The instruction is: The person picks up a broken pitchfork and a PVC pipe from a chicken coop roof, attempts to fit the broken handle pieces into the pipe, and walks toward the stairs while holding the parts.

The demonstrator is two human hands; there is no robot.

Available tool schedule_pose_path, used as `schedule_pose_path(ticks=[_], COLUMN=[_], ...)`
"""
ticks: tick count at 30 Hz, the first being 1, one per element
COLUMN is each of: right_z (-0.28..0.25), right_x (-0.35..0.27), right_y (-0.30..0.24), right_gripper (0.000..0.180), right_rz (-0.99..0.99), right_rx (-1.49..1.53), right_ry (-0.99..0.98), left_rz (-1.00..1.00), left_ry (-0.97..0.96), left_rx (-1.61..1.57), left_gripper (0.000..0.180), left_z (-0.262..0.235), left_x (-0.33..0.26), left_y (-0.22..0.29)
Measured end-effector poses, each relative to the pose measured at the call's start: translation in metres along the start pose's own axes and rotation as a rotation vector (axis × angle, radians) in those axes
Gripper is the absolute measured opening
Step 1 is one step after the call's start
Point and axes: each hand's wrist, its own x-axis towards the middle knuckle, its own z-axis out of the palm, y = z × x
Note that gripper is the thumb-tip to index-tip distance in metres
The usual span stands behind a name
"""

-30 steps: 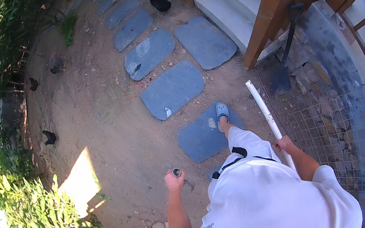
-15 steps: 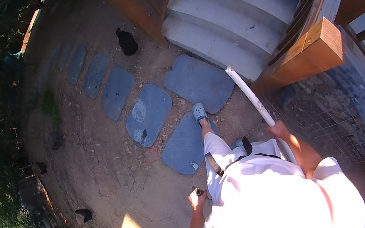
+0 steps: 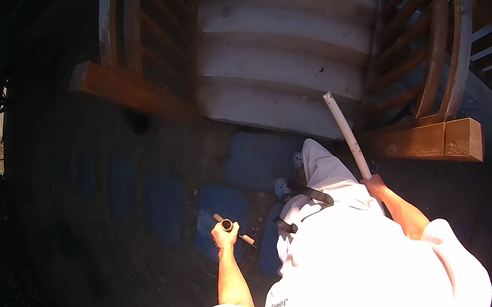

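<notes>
My right hand [image 3: 374, 186] is closed around a long white pole [image 3: 346, 130], gripping it near its lower visible part. The pole slants up and a little left, and its worn top end stands in front of the lower stair steps. My left hand [image 3: 225, 236], also closed, holds a brown wooden-looking tool [image 3: 246, 239]. A round dark end with a pale rim shows above the fist, and thin brown pieces stick out on both sides. Its exact kind I cannot make out. The two hands are apart, on either side of my white-clothed body.
Pale concrete steps [image 3: 288, 54] rise ahead, between wooden railings. The left railing post [image 3: 116, 87] and right railing post [image 3: 435, 143] jut toward me. Dark stone slabs [image 3: 227, 197] lie on the shaded ground around my feet.
I have turned toward the stairs, which now lie more directly ahead. My left hand has come up and forward with its tool, showing more of it. The right hand keeps holding the pole, now more upright.
</notes>
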Motion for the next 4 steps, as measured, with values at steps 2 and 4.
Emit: schedule_pose_path(ticks=[2,4], right_z=[0.003,0.011], right_x=[0.000,0.013], right_y=[-0.017,-0.022], right_gripper=[0.052,0.049], right_rz=[0.082,0.186], right_rx=[0.130,0.285], right_ry=[-0.025,-0.061], left_rz=[0.109,0.156], left_ry=[0.021,-0.111], left_rx=[0.044,0.047], left_gripper=[0.030,0.030], left_z=[-0.011,-0.021], left_x=[0.065,0.113], left_y=[0.020,0.042])
